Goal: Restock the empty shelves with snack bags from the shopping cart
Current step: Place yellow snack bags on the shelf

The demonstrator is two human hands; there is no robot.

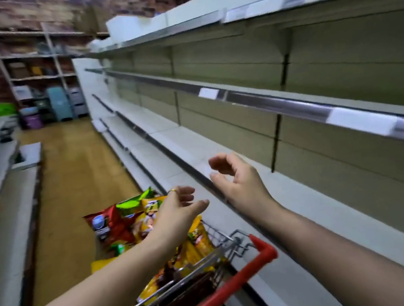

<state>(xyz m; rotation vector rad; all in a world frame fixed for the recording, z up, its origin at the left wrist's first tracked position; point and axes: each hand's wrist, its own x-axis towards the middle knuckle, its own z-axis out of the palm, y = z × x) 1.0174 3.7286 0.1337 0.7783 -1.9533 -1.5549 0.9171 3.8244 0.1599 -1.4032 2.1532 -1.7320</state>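
With left hand (177,206) over the cart (264,249), right hand (240,181) beside it, each grip loosely spread and empty, a reach down for a bag (110,220) seems next.

The left forearm (98,287) comes in bare from the lower left and slants up to the right. The right forearm (333,238), also bare, comes in from the lower right and slants up to the left. The hands are near each other in mid-frame but apart. The left hand (179,206) is empty, its fingers loosely curled and its thumb stretched toward the other hand, with a gold ring (172,190) on one finger. The right hand (237,179) is higher, also empty, with its fingers loosely curled leftward over the thumb and a gap between them.
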